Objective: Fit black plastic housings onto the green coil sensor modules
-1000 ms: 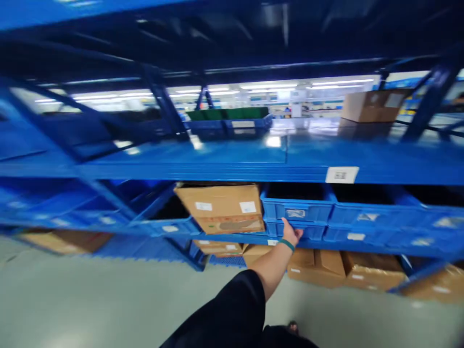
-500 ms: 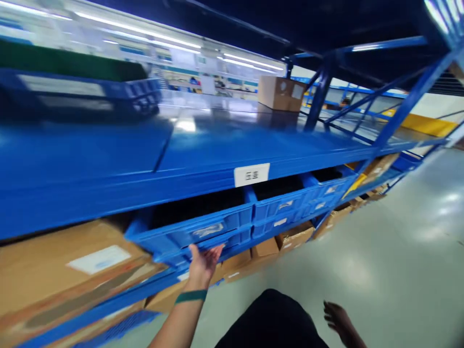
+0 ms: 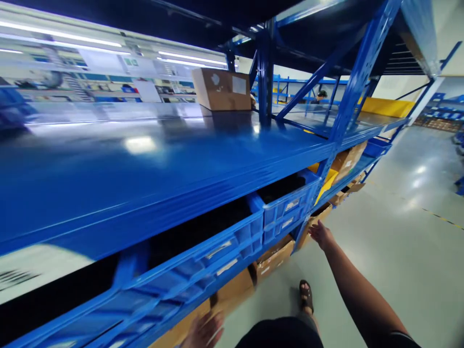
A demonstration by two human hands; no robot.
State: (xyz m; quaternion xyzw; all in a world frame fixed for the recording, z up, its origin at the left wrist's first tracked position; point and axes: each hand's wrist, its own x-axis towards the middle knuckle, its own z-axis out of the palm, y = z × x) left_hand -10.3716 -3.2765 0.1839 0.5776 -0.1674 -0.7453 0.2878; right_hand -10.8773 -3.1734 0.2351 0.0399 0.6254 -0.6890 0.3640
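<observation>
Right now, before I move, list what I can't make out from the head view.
All in the head view:
- Left hand: finger pose lost to motion blur; wrist cut off by the bottom edge.
- Right hand: whether it touches anything beyond; the single angle doesn't settle it.
- Upper blue bins: contents hidden by deep shadow under the shelf.
- White label: print smeared by blur, sign cut off by the left edge.

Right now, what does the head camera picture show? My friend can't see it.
A person's left hand, blurred, and right hand hang open beside a blue shelf. Blue bins sit beneath it, with cardboard boxes lower down, and one brown box stands on it.
</observation>
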